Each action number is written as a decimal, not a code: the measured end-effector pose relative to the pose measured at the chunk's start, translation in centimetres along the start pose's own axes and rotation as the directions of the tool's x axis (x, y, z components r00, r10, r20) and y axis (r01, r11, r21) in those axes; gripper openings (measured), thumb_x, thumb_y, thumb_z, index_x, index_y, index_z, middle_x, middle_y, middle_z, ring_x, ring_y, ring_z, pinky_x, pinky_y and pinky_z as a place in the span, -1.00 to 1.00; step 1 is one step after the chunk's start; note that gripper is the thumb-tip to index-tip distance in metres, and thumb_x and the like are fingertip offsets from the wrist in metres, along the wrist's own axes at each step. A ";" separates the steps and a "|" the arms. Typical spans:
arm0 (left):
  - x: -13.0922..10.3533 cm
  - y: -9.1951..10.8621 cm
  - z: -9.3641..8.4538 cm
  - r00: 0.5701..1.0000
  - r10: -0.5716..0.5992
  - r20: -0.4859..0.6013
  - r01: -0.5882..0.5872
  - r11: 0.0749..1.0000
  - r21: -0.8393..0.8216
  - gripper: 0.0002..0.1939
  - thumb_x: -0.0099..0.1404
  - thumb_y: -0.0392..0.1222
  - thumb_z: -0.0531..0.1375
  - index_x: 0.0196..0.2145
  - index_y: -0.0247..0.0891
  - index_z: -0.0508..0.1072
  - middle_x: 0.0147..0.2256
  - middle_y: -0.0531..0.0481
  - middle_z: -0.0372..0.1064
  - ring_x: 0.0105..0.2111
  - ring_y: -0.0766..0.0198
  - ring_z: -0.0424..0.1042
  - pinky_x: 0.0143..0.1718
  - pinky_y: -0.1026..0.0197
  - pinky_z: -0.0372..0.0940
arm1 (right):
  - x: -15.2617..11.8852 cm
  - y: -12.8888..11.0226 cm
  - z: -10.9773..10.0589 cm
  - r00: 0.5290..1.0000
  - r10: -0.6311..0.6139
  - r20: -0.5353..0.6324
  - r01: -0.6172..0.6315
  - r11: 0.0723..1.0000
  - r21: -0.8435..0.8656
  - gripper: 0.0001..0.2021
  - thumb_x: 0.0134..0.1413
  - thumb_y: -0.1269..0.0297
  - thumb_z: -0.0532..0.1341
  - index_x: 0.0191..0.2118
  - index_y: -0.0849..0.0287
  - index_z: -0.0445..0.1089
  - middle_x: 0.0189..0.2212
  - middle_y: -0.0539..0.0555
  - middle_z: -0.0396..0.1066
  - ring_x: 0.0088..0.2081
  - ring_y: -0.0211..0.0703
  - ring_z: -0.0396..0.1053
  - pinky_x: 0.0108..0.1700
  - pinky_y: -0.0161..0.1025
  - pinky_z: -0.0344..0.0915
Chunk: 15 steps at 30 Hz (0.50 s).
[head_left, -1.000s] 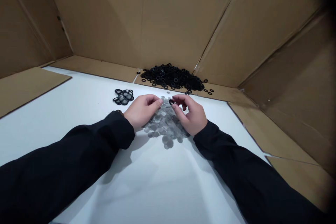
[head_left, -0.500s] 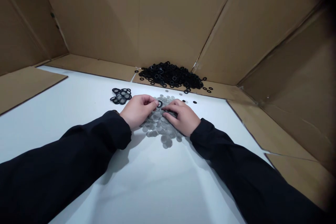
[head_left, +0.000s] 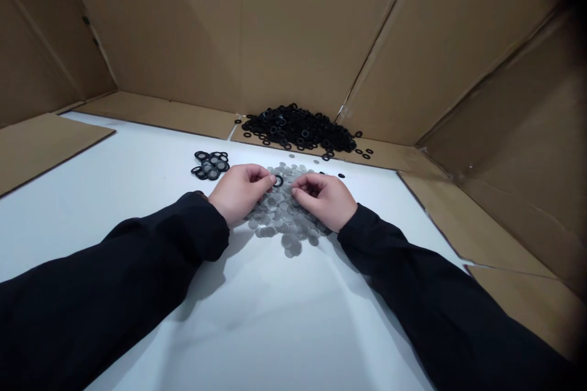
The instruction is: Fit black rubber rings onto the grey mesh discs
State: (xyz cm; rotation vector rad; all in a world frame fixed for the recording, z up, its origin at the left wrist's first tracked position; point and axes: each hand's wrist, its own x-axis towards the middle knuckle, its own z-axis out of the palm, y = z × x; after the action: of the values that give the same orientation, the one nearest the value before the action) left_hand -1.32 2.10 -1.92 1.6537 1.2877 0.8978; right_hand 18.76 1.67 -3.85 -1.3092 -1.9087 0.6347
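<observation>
Black ring (head_left: 281,183) is in the left hand (head_left: 238,190), pinched at its near-side edge between thumb and curled fingers, over the grey disc pile (head_left: 279,214). Hand closed down to that pinch, ring sticking out toward the right hand (head_left: 331,198).

Right hand: thumb and index nearly together, other fingers curled, just apart from the ring. Might be a thin grey disc at the tips, can't tell from this view.

Pile sits under and between both hands; they cover part of it, so no full count. Two loose grey discs lie at its far side.

Beyond the right fingers on the white table (head_left: 284,324): 2 small dark pieces (head_left: 342,176), one partly behind that hand.

Left hand stands between the held ring and the cluster of ringed discs (head_left: 213,165); roughly a dozen there, overlapping, count is loose.

Further out, big black ring heap (head_left: 298,128) on the cardboard strip (head_left: 183,117), against the cardboard wall (head_left: 293,24). Too many to count. 3 strays off its right end, plus 1 touching or near it; 1 off its left end.
</observation>
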 end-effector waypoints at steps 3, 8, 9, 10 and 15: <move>0.0 0.0 0.0 1.000 0.004 0.002 -0.004 1.000 0.002 -0.71 0.18 0.03 0.20 -0.43 -0.28 0.46 -0.56 0.07 0.30 -0.58 0.37 0.22 -0.54 0.29 0.14 | 0.0 0.0 0.0 1.000 -0.010 0.020 0.010 1.000 -0.006 -0.89 -0.01 0.26 0.24 -0.39 0.19 0.45 -0.54 -0.04 0.38 -0.52 -0.29 0.24 -0.45 -0.31 0.20; 0.0 0.1 0.0 1.000 0.018 0.001 -0.018 0.999 0.028 -0.70 0.19 0.04 0.19 -0.42 -0.29 0.47 -0.54 0.06 0.32 -0.57 0.36 0.25 -0.53 0.30 0.14 | -0.1 0.0 -0.1 0.998 -0.062 0.016 0.063 0.994 -0.095 -0.86 0.07 0.26 0.18 -0.39 0.18 0.44 -0.52 -0.03 0.38 -0.50 -0.27 0.24 -0.42 -0.29 0.19; 0.0 0.1 0.0 1.000 0.023 0.000 -0.023 0.999 0.032 -0.70 0.19 0.04 0.19 -0.42 -0.29 0.47 -0.55 0.06 0.31 -0.57 0.36 0.25 -0.53 0.30 0.14 | -0.1 -0.1 -0.1 0.997 -0.079 0.016 0.080 0.991 -0.105 -0.86 0.08 0.27 0.18 -0.39 0.18 0.45 -0.51 -0.02 0.39 -0.49 -0.26 0.26 -0.41 -0.29 0.20; 0.0 0.1 0.0 1.000 0.026 -0.002 -0.025 0.999 0.036 -0.70 0.19 0.04 0.19 -0.43 -0.29 0.47 -0.56 0.06 0.31 -0.57 0.36 0.24 -0.54 0.30 0.13 | -0.1 -0.2 -0.2 0.995 -0.102 0.017 0.103 0.988 -0.118 -0.87 0.08 0.29 0.18 -0.39 0.18 0.45 -0.50 -0.01 0.41 -0.48 -0.26 0.27 -0.39 -0.29 0.21; -0.1 0.3 0.0 1.000 0.007 -0.009 -0.006 0.999 0.042 -0.71 0.19 0.02 0.20 -0.43 -0.29 0.47 -0.58 0.07 0.28 -0.59 0.38 0.21 -0.55 0.32 0.10 | 0.0 -0.2 -0.3 0.969 -0.244 0.027 0.245 0.950 -0.192 -0.92 -0.02 0.39 0.22 -0.47 0.19 0.46 -0.52 0.00 0.39 -0.46 -0.26 0.29 -0.35 -0.30 0.21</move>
State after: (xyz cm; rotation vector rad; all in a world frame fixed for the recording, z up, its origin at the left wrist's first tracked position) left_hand -1.19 1.99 -1.66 1.6893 1.3164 0.8886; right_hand 18.87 1.64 -3.50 -1.1604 -2.1355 0.3317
